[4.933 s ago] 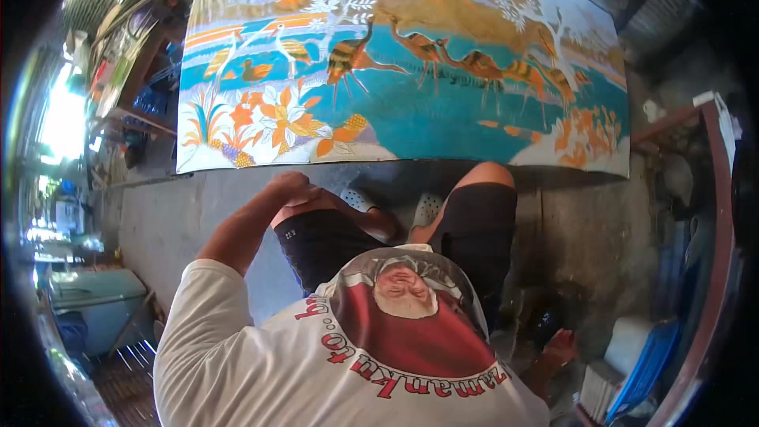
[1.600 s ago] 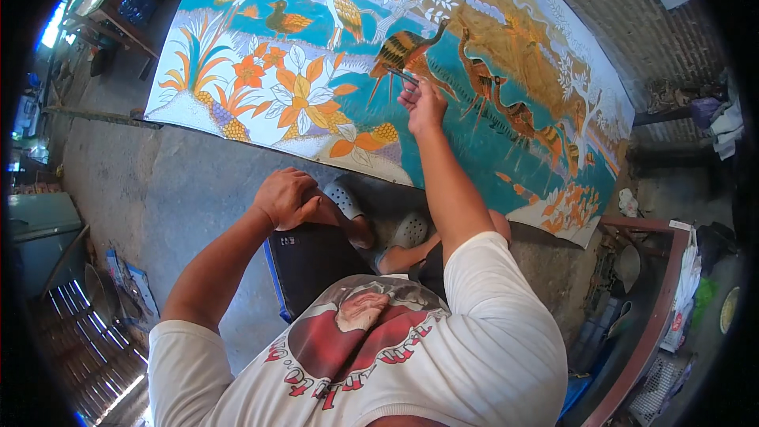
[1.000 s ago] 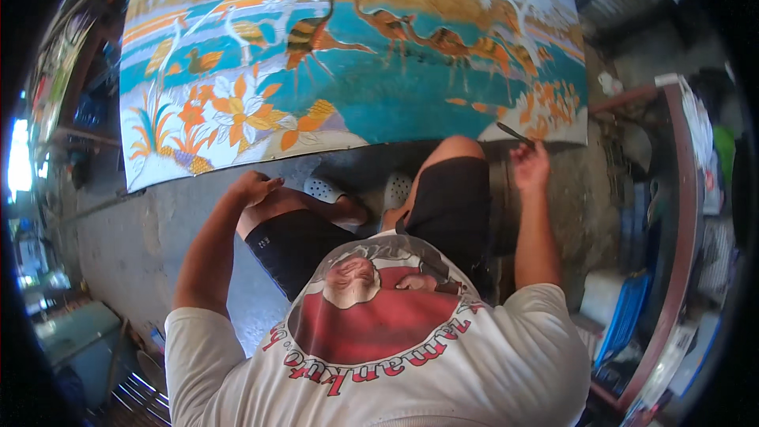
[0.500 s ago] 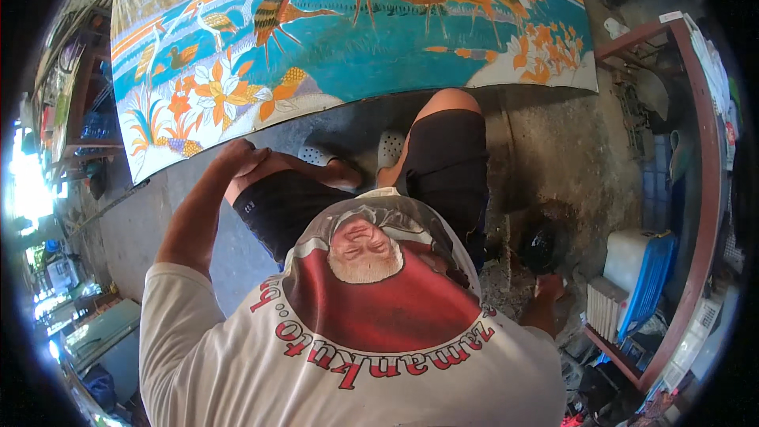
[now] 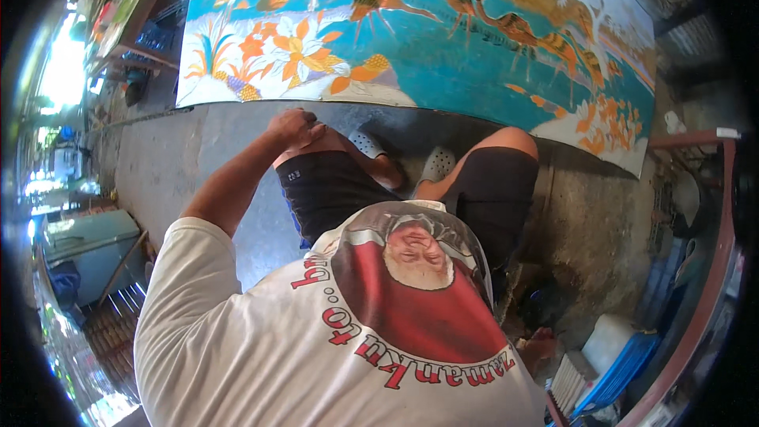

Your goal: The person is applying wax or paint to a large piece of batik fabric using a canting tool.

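My left hand [image 5: 296, 128] rests on my bent left knee, its fingers draped loosely over it and holding nothing. Low on the right, my right hand [image 5: 538, 348] hangs beside my body in shadow, partly covered by my shirt; its fingers are too dark to make out. Just beyond it is a dark round thing [image 5: 547, 302], perhaps a pan, on the floor. In front of my feet a large painted cloth [image 5: 466, 71] spreads out, with long-legged birds, teal water and orange and white flowers. Neither hand touches it.
Grey perforated clogs [image 5: 437, 164] are on my feet, close to the cloth's near edge. To the right stands a reddish-brown frame [image 5: 715, 269], with a blue and white plastic container [image 5: 621, 360] beside it. A pale blue-green cabinet [image 5: 88, 241] is at the left.
The view has turned, so the cloth and my body appear farther right. My left hand stays on the knee, and my right hand stays low beside the dark round thing.
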A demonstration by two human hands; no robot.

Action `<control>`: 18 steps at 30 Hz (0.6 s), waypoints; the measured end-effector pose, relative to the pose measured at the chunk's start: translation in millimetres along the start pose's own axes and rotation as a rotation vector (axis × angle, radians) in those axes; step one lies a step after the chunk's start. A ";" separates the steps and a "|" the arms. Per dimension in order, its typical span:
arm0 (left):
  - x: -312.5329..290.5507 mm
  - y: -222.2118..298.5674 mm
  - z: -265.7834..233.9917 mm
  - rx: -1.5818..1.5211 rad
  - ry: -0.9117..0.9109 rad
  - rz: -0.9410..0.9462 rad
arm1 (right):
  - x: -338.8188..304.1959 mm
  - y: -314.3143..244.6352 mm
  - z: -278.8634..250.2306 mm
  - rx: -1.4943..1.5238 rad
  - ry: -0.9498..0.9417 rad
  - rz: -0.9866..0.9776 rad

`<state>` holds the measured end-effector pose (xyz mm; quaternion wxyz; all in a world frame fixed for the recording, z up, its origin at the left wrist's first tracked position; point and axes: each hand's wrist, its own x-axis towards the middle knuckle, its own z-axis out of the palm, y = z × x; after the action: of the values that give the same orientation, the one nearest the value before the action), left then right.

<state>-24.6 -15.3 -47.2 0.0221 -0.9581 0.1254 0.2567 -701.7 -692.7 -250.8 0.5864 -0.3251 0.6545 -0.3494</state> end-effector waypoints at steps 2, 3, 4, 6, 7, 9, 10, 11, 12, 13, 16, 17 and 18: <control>-18.1 -22.3 23.0 -0.076 0.108 0.076 | 0.0 -51.8 42.3 0.333 -0.210 0.011; -21.1 -27.1 31.7 -0.122 0.230 0.190 | -0.8 -77.2 61.5 0.444 -0.373 0.023; -25.7 -25.8 37.8 -0.141 0.225 0.192 | -1.7 -101.1 80.3 0.520 -0.554 0.030; -41.9 -13.6 26.1 -0.023 0.392 0.255 | -29.3 -131.0 155.2 0.582 -0.803 0.068; -48.2 -10.3 23.0 -0.029 0.390 0.255 | -48.4 -143.9 202.3 0.599 -0.709 0.039; -56.3 -7.3 20.7 -0.050 0.414 0.273 | -93.4 -169.1 297.7 0.594 -0.715 0.003; -56.2 -8.3 22.6 -0.063 0.415 0.272 | -119.0 -178.8 343.3 0.575 -0.811 -0.002; -54.2 -9.1 24.1 -0.075 0.445 0.264 | -142.4 -184.0 388.1 0.586 -0.942 -0.017; -53.3 -9.2 26.0 -0.087 0.476 0.251 | -168.1 -186.8 434.5 0.594 -1.078 -0.027; -54.1 -9.1 26.6 -0.098 0.483 0.242 | -211.8 -187.0 482.3 0.594 -1.092 0.012; -49.2 -7.8 23.6 -0.146 0.501 0.213 | -292.7 -170.9 592.8 0.492 -1.418 0.148; -47.4 -9.6 22.8 -0.180 0.509 0.223 | -311.8 -155.5 628.2 0.456 -1.462 0.172; -45.6 -11.8 22.8 -0.214 0.514 0.233 | -335.8 -138.3 662.0 0.410 -1.520 0.223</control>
<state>-70.9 9.0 -44.5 -0.1411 -0.9677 0.2079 0.0184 -7.1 -537.8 1.6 0.9521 -0.2924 0.0266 -0.0848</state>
